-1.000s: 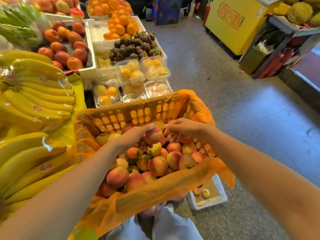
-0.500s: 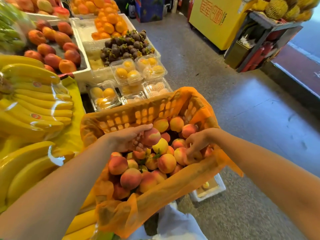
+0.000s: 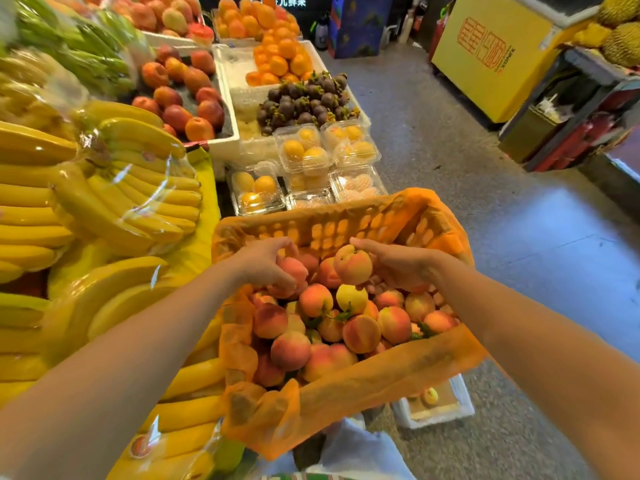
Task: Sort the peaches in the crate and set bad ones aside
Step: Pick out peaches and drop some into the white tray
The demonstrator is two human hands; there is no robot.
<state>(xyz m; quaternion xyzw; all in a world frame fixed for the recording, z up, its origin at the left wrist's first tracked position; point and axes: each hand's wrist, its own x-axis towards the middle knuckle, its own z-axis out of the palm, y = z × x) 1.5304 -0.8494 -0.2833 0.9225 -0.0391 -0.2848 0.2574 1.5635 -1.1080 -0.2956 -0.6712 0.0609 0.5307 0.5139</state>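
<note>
An orange plastic crate, lined with an orange bag, holds several red-yellow peaches. My left hand grips a reddish peach at the crate's back left, just above the pile. My right hand holds a yellow-orange peach lifted clear of the others, near the crate's back middle. A pale yellow peach lies right under it.
Wrapped banana bunches fill the stand to the left. Clear boxes of yellow fruit, mangosteens and oranges lie beyond the crate. A white foam box with one small peach sits on the floor at the crate's right.
My right hand has come up out of the pile at the crate's right side holding a yellow-orange peach. My left hand still holds its reddish peach at the back left.
</note>
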